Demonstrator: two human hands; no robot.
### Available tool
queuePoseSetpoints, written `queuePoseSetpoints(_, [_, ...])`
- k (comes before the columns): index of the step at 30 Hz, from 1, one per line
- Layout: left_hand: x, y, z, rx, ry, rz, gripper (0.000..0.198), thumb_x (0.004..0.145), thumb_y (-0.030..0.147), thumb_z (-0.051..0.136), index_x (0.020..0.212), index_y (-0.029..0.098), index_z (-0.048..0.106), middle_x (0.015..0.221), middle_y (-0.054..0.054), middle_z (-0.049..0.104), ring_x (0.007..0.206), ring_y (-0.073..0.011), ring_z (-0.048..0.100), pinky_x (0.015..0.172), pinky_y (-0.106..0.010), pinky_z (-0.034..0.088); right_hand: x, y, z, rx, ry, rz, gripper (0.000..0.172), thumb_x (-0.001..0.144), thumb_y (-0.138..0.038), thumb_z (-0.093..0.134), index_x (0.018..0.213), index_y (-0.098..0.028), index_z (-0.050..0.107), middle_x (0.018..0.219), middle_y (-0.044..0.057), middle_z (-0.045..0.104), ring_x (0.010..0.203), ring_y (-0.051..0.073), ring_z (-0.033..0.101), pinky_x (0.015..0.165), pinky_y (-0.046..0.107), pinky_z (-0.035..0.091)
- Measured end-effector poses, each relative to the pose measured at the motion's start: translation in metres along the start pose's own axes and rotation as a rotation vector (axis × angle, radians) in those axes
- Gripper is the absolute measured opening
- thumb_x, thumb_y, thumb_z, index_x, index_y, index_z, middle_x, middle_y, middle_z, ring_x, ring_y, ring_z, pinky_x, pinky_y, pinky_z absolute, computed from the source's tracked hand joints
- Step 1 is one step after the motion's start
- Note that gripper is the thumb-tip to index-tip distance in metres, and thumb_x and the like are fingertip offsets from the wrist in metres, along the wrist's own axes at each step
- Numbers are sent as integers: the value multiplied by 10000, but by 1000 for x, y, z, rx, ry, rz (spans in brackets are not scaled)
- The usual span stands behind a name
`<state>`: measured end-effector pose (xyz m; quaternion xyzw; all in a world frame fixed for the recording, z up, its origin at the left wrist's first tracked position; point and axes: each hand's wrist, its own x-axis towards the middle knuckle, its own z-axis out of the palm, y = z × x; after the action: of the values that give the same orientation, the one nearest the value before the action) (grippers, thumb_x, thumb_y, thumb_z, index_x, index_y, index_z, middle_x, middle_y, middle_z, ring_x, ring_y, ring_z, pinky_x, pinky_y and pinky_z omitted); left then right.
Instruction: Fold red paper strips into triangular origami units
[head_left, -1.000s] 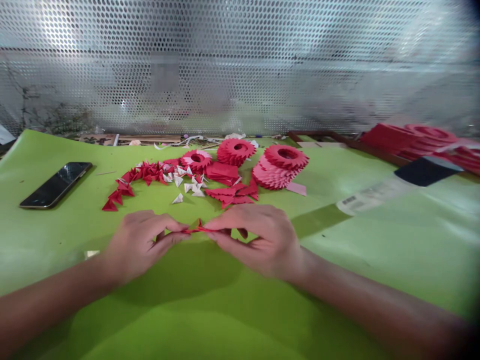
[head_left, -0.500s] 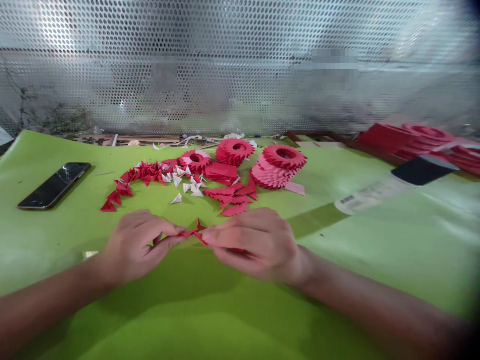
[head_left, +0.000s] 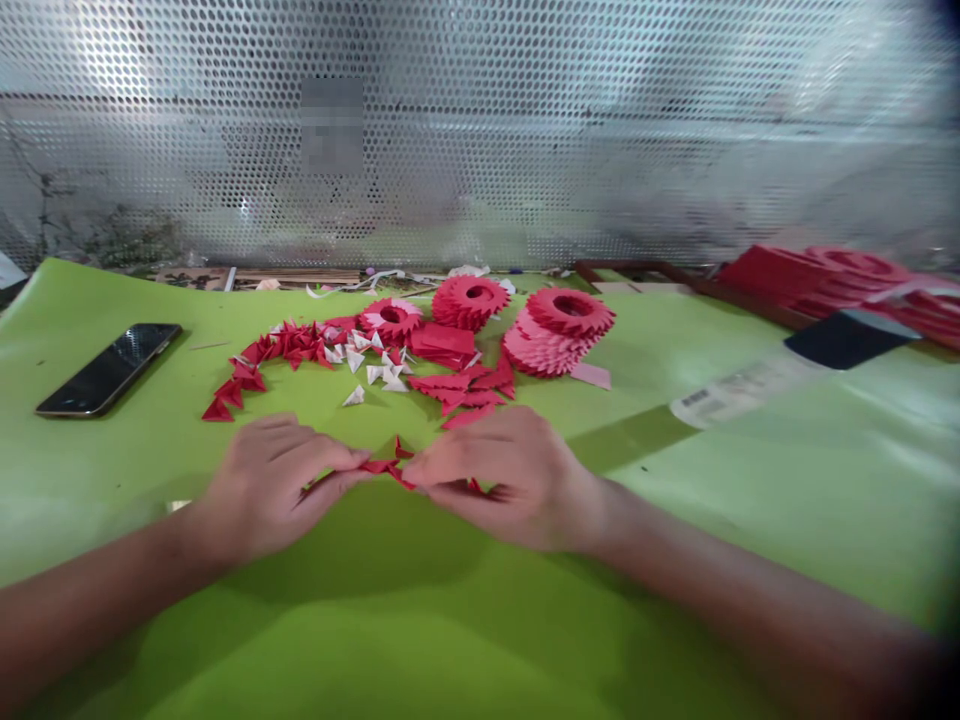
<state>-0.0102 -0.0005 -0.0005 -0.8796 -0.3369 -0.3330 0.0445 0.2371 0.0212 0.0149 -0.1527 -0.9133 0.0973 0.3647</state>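
Note:
Thumb and fingers of my left hand pinch one end of some red folded paper pieces. The other side of these pieces is gripped by my right hand, whose fingers cover part of them. A bit of red paper also shows inside the right palm. Just beyond my hands lie red folded paper triangles in a curved row, white paper triangles and a loose heap of red folded papers.
Ring-shaped paper stacks and a taller pink-and-red stack stand behind. A phone lies left on the green table cover. At right lie a clear bottle with a black cap and more red paper.
My right hand has shifted very slightly, and a little more red paper shows under its fingers. Both hands keep their pinch on the red paper pieces.

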Motion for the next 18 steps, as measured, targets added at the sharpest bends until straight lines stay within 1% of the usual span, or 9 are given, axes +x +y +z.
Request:
queuePoseSetpoints(2, [2, -1, 0, 32, 37, 64, 260, 995, 303, 557, 812, 242, 731, 702, 23, 778, 559, -137, 697, 544, -251, 468, 0, 0, 0, -31, 6, 23, 59, 919, -176, 658, 944, -181, 712, 778, -15, 764, 571, 75, 648, 497, 187, 455])
queuePoseSetpoints(5, [2, 0, 2, 41, 110, 127, 239, 992, 274, 578, 801, 215, 709, 664, 42, 763, 514, -108, 675, 508, -234, 443, 1, 1, 2, -123, 63, -1, 83, 922, -197, 668, 966, -157, 726, 748, -15, 749, 562, 73, 641, 483, 191, 437])
queuePoseSetpoints(8, [1, 2, 3, 21, 110, 103, 239, 989, 262, 590, 778, 202, 687, 643, 47, 753, 489, -98, 656, 492, -235, 434, 0, 1, 5, -208, 90, -99, 90, 930, -188, 659, 941, -128, 726, 747, -5, 748, 588, 86, 648, 509, 211, 456])
queuePoseSetpoints(12, [1, 5, 3, -12, 92, 54, 249, 986, 262, 587, 761, 209, 680, 627, 46, 745, 475, -100, 641, 482, -241, 434, -1, 1, 6, -312, 129, -222, 54, 909, -154, 680, 899, -122, 722, 753, -16, 752, 565, 72, 614, 484, 216, 429])
queuePoseSetpoints(15, [1, 4, 4, -21, 78, 51, 234, 981, 249, 591, 768, 216, 682, 593, 58, 729, 449, -98, 620, 461, -237, 420, -2, 1, 5, -373, 97, -236, 74, 921, -167, 663, 879, -151, 723, 759, -31, 751, 551, 70, 593, 476, 225, 417])
queuePoseSetpoints(18, [0, 4, 4, -19, 83, 59, 204, 972, 241, 609, 786, 206, 685, 608, 47, 738, 467, -105, 639, 472, -241, 431, -2, 1, 5, -343, 77, -213, 55, 911, -170, 673, 894, -150, 722, 769, -26, 752, 564, 77, 599, 496, 233, 432])
